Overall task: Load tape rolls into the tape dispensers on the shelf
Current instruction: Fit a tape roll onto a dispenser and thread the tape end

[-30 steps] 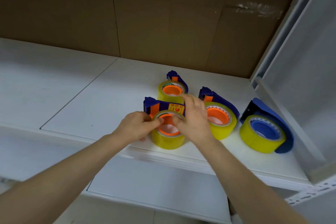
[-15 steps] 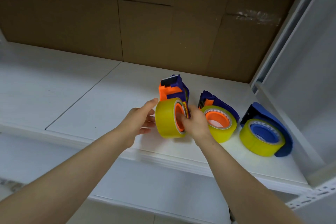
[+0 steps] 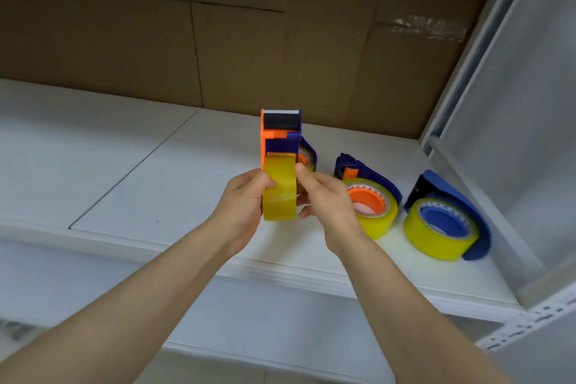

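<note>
At the centre of the frame, the left hand (image 3: 246,201) and the right hand (image 3: 327,206) are gripping a yellow tape roll (image 3: 279,196) from either side, fingers curled round its edges. The roll is sitting upright in an orange-and-purple tape dispenser (image 3: 280,134), whose cutter end is pointing up. Right of centre, an orange-cored dispenser (image 3: 367,201) and a blue dispenser (image 3: 445,224), both loaded, are lying flat on the white shelf (image 3: 124,165). A fourth dispenser (image 3: 309,156) is showing partly behind the held one.

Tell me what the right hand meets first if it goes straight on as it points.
The right hand is on the held tape roll; past that, likely the rear dispenser, depth unclear.
</note>
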### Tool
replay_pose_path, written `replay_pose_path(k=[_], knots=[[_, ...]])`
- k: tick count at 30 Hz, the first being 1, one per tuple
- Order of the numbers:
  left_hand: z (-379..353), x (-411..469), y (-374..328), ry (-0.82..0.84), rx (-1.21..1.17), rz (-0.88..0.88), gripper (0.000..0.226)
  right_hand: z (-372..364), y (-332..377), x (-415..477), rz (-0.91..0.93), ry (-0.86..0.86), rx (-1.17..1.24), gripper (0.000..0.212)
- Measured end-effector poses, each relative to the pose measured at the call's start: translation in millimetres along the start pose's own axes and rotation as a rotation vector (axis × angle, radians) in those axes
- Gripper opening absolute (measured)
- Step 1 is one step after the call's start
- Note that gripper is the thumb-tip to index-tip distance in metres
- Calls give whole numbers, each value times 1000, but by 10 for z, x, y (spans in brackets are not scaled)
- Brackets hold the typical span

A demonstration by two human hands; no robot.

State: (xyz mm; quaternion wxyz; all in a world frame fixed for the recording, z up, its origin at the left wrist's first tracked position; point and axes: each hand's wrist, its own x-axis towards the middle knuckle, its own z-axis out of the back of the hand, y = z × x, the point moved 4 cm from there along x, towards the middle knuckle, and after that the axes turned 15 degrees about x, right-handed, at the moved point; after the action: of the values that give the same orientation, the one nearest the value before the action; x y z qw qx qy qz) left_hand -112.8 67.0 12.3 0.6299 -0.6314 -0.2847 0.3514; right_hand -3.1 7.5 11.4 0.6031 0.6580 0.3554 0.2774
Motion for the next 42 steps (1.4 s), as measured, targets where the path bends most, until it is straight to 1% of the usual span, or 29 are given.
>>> replay_pose_path(k=[2, 6, 11, 13, 15, 16, 17, 18, 19, 20, 21, 23, 25, 26, 30, 34, 37, 39, 42], knots=[[-28, -15, -28, 29, -22, 3, 31, -13, 31, 1, 3, 6, 37, 31], [-32, 1, -55, 62, -24, 19, 35, 24, 106, 36, 42, 4, 27, 33], [-34, 17, -104, -8, -24, 37, 20, 33, 152, 10, 113, 78, -23, 31], [-49, 36, -132, -6, -38, 55, 22, 37, 165, -2, 130, 61, -100, 29], [-54, 55, -167, 2, -74, 77, 24, 98, 186, -32, 234, -8, -170, 25], [-47, 61, -186, -2, -84, 91, 25, 137, 210, -64, 315, -27, -193, 31], [-34, 65, -203, -8, -79, 103, 26, 165, 247, -98, 409, -3, -224, 41], [-22, 74, -216, -14, -66, 108, 27, 175, 277, -119, 497, 66, -285, 47], [-14, 84, -225, -19, -50, 108, 27, 166, 290, -134, 558, 146, -364, 50], [-13, 91, -233, -22, -38, 102, 28, 159, 287, -130, 589, 200, -425, 47], [-14, 96, -238, -24, -29, 98, 28, 160, 287, -116, 588, 211, -450, 42], [-32, 101, -242, -14, -24, 95, 30, 167, 303, -75, 585, 159, -452, 31], [-59, 101, -240, 15, -34, 103, 32, 164, 340, -63, 643, 107, -464, 22], [-72, 98, -243, 34, -46, 107, 33, 157, 357, -64, 691, 116, -470, 21], [-97, 87, -287, 114, -117, 120, 35, 126, 374, -115, 867, 206, -559, 31], [-65, 105, -328, 80, -29, 97, 32, 106, 454, -138, 998, 195, -740, 30], [-54, 116, -351, 71, 11, 102, 31, 62, 522, -168, 1024, 194, -808, 30], [-49, 123, -348, 67, 30, 115, 31, 45, 562, -192, 1063, 218, -856, 28], [-46, 115, -353, 69, 63, 130, 31, 49, 550, -190, 1144, 230, -998, 14]])
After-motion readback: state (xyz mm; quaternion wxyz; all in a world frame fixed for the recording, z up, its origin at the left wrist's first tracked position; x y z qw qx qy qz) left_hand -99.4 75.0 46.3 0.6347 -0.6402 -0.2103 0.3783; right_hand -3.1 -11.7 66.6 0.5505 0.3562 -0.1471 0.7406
